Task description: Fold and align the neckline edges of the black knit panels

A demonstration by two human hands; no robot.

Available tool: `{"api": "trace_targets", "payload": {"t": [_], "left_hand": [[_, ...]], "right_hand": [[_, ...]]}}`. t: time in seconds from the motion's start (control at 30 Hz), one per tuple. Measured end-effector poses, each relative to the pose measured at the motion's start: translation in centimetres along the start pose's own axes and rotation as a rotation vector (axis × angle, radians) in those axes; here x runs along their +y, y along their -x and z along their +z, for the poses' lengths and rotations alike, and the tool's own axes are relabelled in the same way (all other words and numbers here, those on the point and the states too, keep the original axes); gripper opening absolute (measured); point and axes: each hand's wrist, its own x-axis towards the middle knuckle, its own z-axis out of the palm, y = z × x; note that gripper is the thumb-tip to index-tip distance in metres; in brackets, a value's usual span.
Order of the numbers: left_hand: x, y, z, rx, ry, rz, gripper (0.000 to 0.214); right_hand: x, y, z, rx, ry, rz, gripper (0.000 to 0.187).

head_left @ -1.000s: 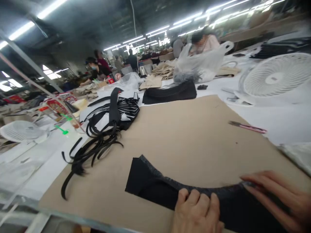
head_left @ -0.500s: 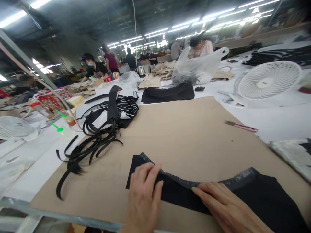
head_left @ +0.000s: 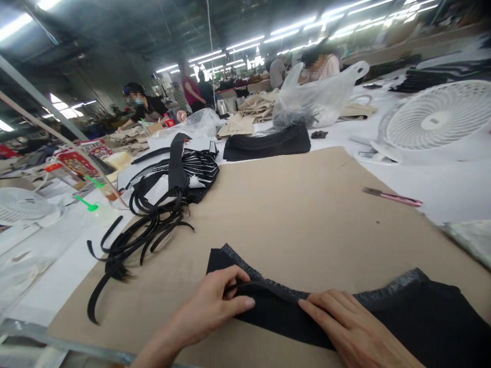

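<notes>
A black fabric piece (head_left: 276, 317) with a curved upper edge lies at the front of the table. A dark grey speckled band (head_left: 395, 283) runs along that curve. My left hand (head_left: 218, 299) is at its left part, with thumb and fingers closed around a narrow raised black edge; whether this is a fold or a separate strip I cannot tell. Near the middle of the curve, my right hand (head_left: 345, 317) has its thumb and fingers close together on the same edge, pressing it down. Its fingertips are partly hidden.
Brown paper (head_left: 291, 204) covers the table. Black strips (head_left: 153, 220) lie in a tangle at left, pink-handled snips (head_left: 395, 197) at right. Farther back are a black fabric stack (head_left: 264, 145), a plastic bag (head_left: 314, 102) and a white fan (head_left: 433, 120). Several people work beyond.
My left hand has turned from lying over the fabric to pinching its edge, its wrist swinging left. The right hand keeps its place on the curve. The view has shifted slightly.
</notes>
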Motion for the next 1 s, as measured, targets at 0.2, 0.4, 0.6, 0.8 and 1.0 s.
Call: {"api": "trace_targets", "payload": {"t": [0.2,0.4,0.6,0.8,1.0], "left_hand": [[0.5,-1.4,-2.1,-0.042,0.038,-0.045,0.031],[-0.2,-3.4,-1.4,0.041,-0.240,-0.105,0.019],[1.4,-4.1,-1.5,0.097,-0.407,-0.067,0.012],[0.9,-4.4,-1.4,0.100,-0.486,-0.040,0.012],[0.7,-4.4,-1.2,0.106,-0.520,-0.020,0.014]], "right_hand": [[0.5,0.1,0.6,-0.020,0.012,-0.015,0.059],[0.7,0.3,0.8,0.020,0.021,-0.036,0.058],[1.0,0.4,1.1,0.066,0.073,-0.059,0.054],[1.0,0.5,1.1,0.067,0.100,-0.044,0.058],[0.7,0.7,1.5,0.110,0.089,-0.002,0.061]]}}
